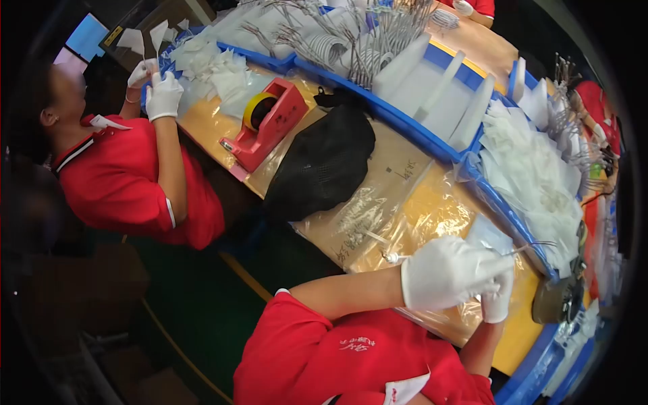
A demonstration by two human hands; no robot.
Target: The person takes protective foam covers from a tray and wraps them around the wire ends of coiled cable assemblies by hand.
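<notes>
My left hand, in a white glove, has its fingers closed together on a thin cable. Dark wire ends of it stick out to the right of the fingertips. Behind the left wrist shows a small white connector, perhaps the same cable's other end. My right hand, gloved too, is right up against the left one and partly covered by it. Its fingers are bent, but what they hold is hidden. Just beyond the hands is a small translucent plastic bag; I cannot tell whether it is held.
Clear plastic sheets cover the yellow table. A black cloth item and a red tape dispenser lie to the left. Blue trays hold cables and white bags. A gloved co-worker works at left.
</notes>
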